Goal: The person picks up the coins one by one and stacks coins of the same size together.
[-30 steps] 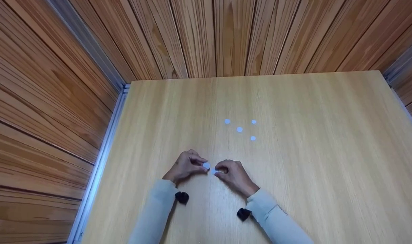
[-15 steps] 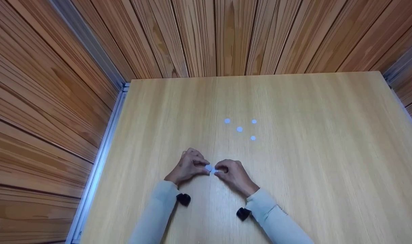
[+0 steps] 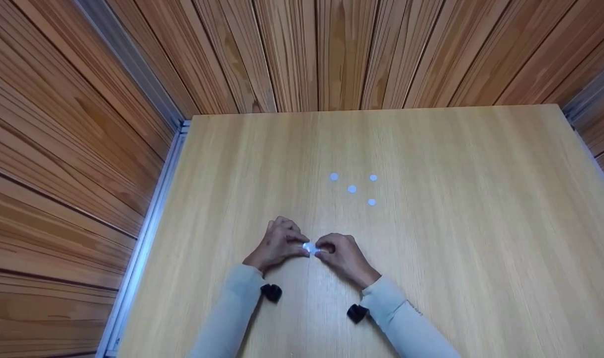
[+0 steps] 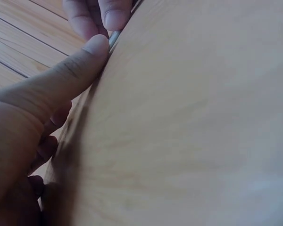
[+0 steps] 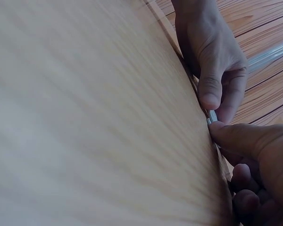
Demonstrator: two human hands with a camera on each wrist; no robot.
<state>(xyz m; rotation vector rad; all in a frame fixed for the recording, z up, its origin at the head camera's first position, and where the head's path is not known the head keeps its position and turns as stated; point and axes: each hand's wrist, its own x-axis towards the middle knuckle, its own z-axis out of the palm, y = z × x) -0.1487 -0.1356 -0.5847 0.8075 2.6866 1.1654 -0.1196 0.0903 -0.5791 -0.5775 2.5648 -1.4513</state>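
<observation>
The person's left hand has its grip nearly closed, thumb and forefinger pinching a small, flat, pale bluish-white disc at its outer edge. The right hand mirrors it, its grip just as narrow, pinching a second thin, pale round disc. From here the two discs meet between the fingertips, low over the light wood-grain desk; whether they overlap or only touch, I can't tell. Both look plain, and in the wrist views only their thin edges show.

The hands come in from opposite sides, the spare fingers curled. Pale grey-green sleeves cover the forearms, with a small black block at each wrist. Beyond the hands, four loose pale round discs lie flat, well apart from the held pair.
</observation>
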